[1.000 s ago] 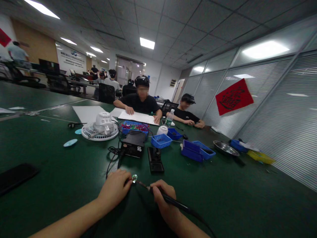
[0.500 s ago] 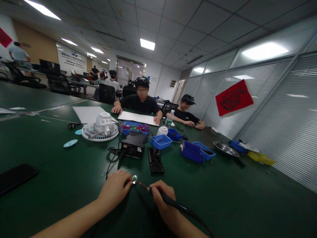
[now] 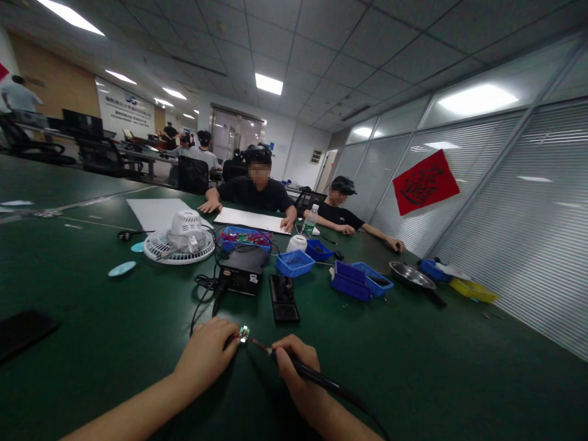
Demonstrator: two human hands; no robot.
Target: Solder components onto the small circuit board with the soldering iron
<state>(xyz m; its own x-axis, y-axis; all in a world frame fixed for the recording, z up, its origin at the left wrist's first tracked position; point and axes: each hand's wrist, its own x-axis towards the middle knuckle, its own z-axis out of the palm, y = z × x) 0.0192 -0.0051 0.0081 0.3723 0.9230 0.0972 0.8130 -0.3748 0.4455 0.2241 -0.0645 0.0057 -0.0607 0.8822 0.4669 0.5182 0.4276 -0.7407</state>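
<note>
Near the front middle of the green table [image 3: 151, 318], my left hand [image 3: 209, 349] pinches a small green circuit board [image 3: 244, 334] at its left edge. My right hand [image 3: 301, 373] is wrapped round the black handle of a soldering iron [image 3: 316, 376], whose cable runs off toward the bottom right. The iron's metal tip points left and ends at or very near the board; whether they touch cannot be made out. Behind the hands are a black power unit [image 3: 242, 269] with coiled cables and a black iron stand [image 3: 283, 297].
A white fan part [image 3: 180, 242] and a blue basket of wires [image 3: 245, 231] lie behind. Blue trays [image 3: 294, 263], a metal bowl [image 3: 412, 275] and a yellow tray [image 3: 474, 289] stand to the right. Two people sit across the table.
The view has shifted slightly, so most things appear a little further left. The person at the right has stretched an arm out to the right. My hands keep their holds.
</note>
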